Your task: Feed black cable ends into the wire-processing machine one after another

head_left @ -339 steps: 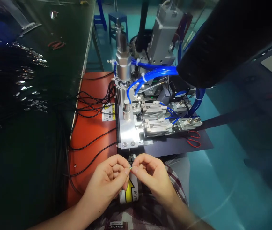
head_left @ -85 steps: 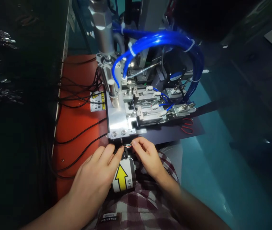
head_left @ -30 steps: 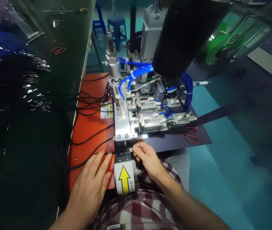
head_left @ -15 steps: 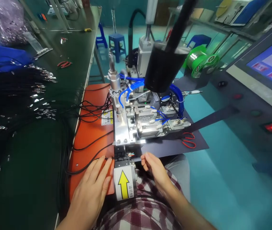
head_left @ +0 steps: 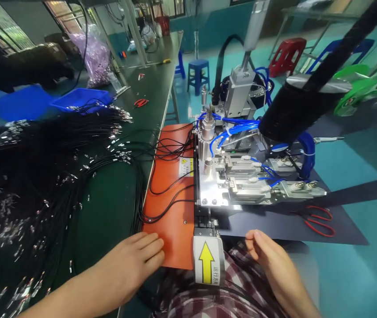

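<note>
My left hand [head_left: 137, 263] hovers over or rests on the left edge of the orange plate [head_left: 175, 245]; I cannot tell which. Its fingers are loosely bent and a little apart, with no cable visible in them and the thumb hidden. My right hand [head_left: 271, 258] is to the right of the feed track [head_left: 204, 227], fingers curled in with thumb against forefinger, and nothing shows in it. Several black cables [head_left: 165, 216] cross the plate into the machine [head_left: 251, 181]. A yellow arrow label [head_left: 207, 263] marks the track's near end.
Heaps of black cables [head_left: 42, 154] with bare ends cover the green table [head_left: 108, 194] at left. Red-handled pliers [head_left: 141, 103] lie farther back. Red-handled scissors [head_left: 321, 221] lie on the dark plate at right. A black nozzle [head_left: 294, 108] overhangs the machine.
My left hand has left the cable at the track and moved left towards the table. That cable now lies farther up by the machine. The view has swung left; my right hand keeps its curled pose.
</note>
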The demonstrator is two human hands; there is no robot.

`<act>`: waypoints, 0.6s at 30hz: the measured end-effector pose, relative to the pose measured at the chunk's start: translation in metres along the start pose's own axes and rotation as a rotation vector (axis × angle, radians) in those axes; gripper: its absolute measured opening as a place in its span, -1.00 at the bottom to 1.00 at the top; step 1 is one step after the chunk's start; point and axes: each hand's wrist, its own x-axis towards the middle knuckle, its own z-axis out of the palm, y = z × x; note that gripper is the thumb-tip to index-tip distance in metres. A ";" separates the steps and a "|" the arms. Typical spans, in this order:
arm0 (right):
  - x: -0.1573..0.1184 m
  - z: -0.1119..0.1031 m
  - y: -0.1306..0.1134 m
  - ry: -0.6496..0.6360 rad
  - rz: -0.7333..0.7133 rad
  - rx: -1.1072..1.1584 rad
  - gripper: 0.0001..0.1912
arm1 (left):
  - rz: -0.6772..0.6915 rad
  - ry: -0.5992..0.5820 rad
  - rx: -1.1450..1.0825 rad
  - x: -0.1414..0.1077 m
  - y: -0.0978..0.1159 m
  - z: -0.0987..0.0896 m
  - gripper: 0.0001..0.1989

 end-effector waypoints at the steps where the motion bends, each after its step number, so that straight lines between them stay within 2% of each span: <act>1: -0.001 -0.002 -0.003 0.010 0.005 0.010 -0.66 | 0.034 -0.109 0.055 -0.010 -0.004 -0.002 -0.59; 3: -0.003 -0.002 -0.010 0.020 0.006 0.020 -0.65 | 0.037 -0.228 0.135 -0.019 -0.013 -0.006 -0.57; 5: -0.006 0.001 -0.018 0.002 -0.007 0.010 -0.64 | 0.023 -0.291 0.126 -0.016 -0.021 -0.013 -0.69; 7: -0.009 0.005 -0.025 -0.034 -0.025 -0.024 -0.64 | 0.020 -0.320 0.011 -0.006 -0.026 -0.023 -0.79; 9: -0.013 0.008 -0.031 -0.063 -0.035 -0.074 -0.64 | -0.003 -0.302 -0.154 0.003 -0.030 -0.037 -0.75; 11: -0.016 0.008 -0.034 -0.065 -0.046 -0.112 -0.63 | -0.026 -0.258 -0.303 0.009 -0.033 -0.051 -0.70; 14: -0.023 0.013 -0.035 -0.073 -0.074 -0.146 -0.61 | -0.045 -0.159 -0.431 0.014 -0.038 -0.063 -0.75; 16: -0.027 0.022 -0.032 -0.117 -0.093 -0.170 -0.64 | -0.089 -0.022 -0.471 0.017 -0.040 -0.059 -0.78; 18: -0.032 0.035 -0.030 -0.150 -0.114 -0.170 -0.70 | -0.173 0.162 -0.493 0.021 -0.039 -0.045 -0.80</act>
